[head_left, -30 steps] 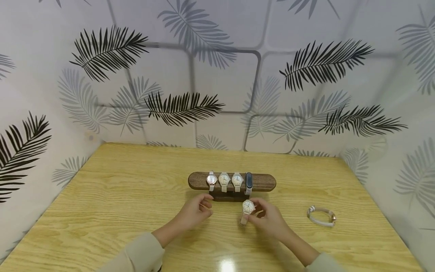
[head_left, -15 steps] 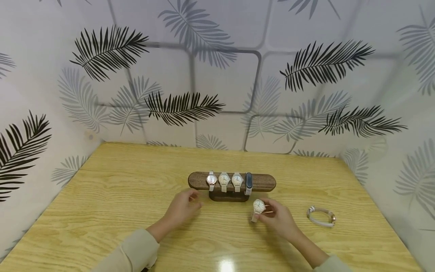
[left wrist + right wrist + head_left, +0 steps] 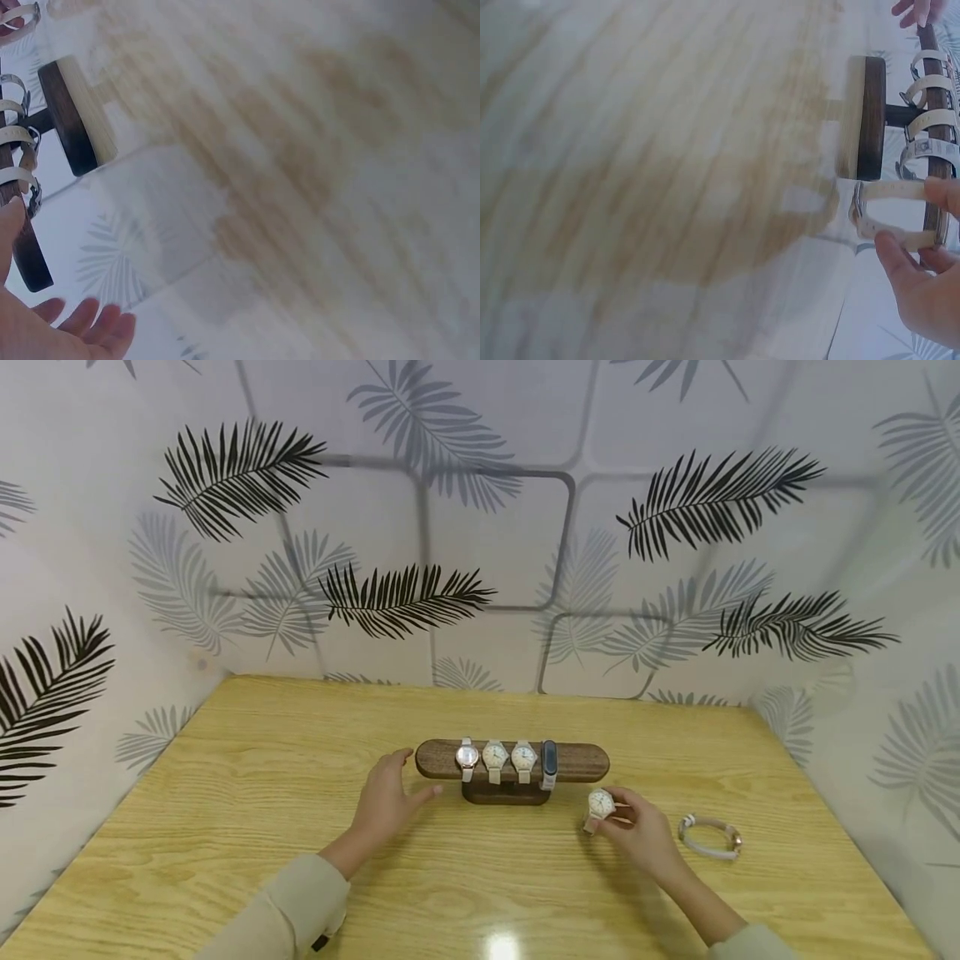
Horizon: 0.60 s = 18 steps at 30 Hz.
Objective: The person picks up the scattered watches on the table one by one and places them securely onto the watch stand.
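A dark wooden watch stand [image 3: 583, 763] on a short base carries three pale-strapped watches [image 3: 494, 755] and a fitness band [image 3: 550, 758] with a dark face. In the head view my left hand [image 3: 381, 802] is by the stand's left end, fingers extended and thumb spread, holding nothing; its fingertips are right at the wood. My right hand [image 3: 647, 837] pinches a wristwatch [image 3: 600, 803] with a round white dial, just off the stand's right end. In the right wrist view this watch's buckled cream strap [image 3: 896, 189] forms a closed loop between thumb and fingers.
Another light-strapped watch [image 3: 708, 852] lies on its edge on the wooden table [image 3: 285, 735], to the right of my right hand. Leaf-patterned covering [image 3: 480, 543] rises behind the table and at both sides.
My right hand has carried the watch rightward, from in front of the stand to beyond its right end. My left hand has shifted left and up to the stand's left end, its fingers extending.
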Each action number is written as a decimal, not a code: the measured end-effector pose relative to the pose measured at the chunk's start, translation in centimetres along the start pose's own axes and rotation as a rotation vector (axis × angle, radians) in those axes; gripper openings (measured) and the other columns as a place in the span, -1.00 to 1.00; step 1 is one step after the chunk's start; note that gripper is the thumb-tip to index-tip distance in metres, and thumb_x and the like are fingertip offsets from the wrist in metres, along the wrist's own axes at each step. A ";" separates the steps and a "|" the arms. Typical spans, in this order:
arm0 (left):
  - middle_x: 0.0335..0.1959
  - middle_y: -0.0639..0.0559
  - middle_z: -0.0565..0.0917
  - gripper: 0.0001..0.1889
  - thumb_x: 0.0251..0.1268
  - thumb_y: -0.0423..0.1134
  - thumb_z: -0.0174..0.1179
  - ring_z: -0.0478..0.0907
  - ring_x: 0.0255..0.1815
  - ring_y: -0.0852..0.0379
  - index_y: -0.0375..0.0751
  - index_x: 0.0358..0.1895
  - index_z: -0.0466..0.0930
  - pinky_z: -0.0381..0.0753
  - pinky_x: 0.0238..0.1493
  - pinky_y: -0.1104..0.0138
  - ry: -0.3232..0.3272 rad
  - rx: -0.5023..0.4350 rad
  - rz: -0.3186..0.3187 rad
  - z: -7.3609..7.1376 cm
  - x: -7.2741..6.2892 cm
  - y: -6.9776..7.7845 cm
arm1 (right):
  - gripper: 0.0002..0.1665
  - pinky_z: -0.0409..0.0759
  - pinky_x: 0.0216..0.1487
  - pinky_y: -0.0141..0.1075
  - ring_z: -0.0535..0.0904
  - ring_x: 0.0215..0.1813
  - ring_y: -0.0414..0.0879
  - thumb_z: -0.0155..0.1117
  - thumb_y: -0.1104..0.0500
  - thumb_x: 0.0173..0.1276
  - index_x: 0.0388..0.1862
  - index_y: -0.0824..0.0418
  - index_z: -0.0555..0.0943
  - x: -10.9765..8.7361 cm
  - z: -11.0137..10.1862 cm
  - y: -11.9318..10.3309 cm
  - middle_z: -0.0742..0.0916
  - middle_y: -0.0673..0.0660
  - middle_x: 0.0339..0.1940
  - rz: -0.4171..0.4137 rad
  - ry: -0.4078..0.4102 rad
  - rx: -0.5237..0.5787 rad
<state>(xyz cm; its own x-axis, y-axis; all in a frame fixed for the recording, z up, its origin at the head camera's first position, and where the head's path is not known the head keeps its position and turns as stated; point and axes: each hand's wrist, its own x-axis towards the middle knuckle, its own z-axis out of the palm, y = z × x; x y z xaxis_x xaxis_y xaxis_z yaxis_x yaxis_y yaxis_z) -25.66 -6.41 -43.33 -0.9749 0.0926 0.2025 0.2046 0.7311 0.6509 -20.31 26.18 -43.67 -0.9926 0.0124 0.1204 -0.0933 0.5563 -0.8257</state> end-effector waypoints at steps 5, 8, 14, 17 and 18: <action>0.26 -0.36 0.32 -0.18 0.01 -0.08 0.39 0.26 0.27 -0.31 -0.37 0.31 0.23 0.36 0.22 -0.12 0.035 0.033 0.086 -0.2 0.5 0.3 | -0.42 0.62 0.03 -0.26 0.53 0.12 0.27 0.30 0.35 0.19 0.18 0.48 0.39 0.4 -0.4 0.1 0.54 0.44 0.09 0.046 0.046 0.001; 0.27 -0.36 0.29 -0.20 0.00 -0.11 0.39 0.22 0.30 -0.33 -0.34 0.31 0.24 0.31 0.26 -0.14 0.041 0.054 0.147 -0.2 0.7 0.7 | -0.41 0.62 0.03 -0.29 0.51 0.15 0.27 0.29 0.35 0.21 0.20 0.48 0.37 0.7 -0.9 0.2 0.52 0.45 0.13 0.061 0.064 0.020; 0.24 -0.34 0.33 -0.29 0.04 -0.20 0.36 0.23 0.29 -0.32 -0.30 0.29 0.30 0.35 0.23 -0.11 0.038 0.115 0.263 -0.3 0.9 1.3 | -0.41 0.63 -0.02 -0.38 0.49 0.16 0.29 0.26 0.35 0.24 0.22 0.50 0.35 1.5 -2.0 0.3 0.50 0.47 0.15 0.018 0.072 0.034; 0.23 -0.30 0.35 -0.31 0.07 -0.22 0.34 0.24 0.28 -0.28 -0.31 0.29 0.30 0.39 0.22 -0.05 0.023 0.116 0.280 -0.4 1.1 1.5 | -0.40 0.63 -0.05 -0.41 0.49 0.15 0.30 0.26 0.34 0.24 0.24 0.48 0.34 1.9 -2.5 0.4 0.50 0.46 0.14 -0.012 0.054 0.027; 0.22 -0.29 0.35 -0.32 0.08 -0.23 0.33 0.25 0.28 -0.27 -0.32 0.29 0.30 0.41 0.21 -0.04 0.015 0.113 0.279 -0.4 1.1 1.5 | -0.39 0.64 -0.06 -0.41 0.49 0.15 0.31 0.26 0.33 0.24 0.24 0.48 0.33 2.0 -2.6 0.4 0.50 0.47 0.14 -0.024 0.045 0.027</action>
<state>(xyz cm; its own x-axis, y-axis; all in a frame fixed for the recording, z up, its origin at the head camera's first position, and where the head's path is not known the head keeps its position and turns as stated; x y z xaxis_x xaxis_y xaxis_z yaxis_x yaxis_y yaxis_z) -26.43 -5.46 -41.85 -0.8810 0.2908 0.3732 0.4522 0.7495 0.4835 -22.19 28.59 -42.32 -0.9858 0.0370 0.1640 -0.1192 0.5343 -0.8368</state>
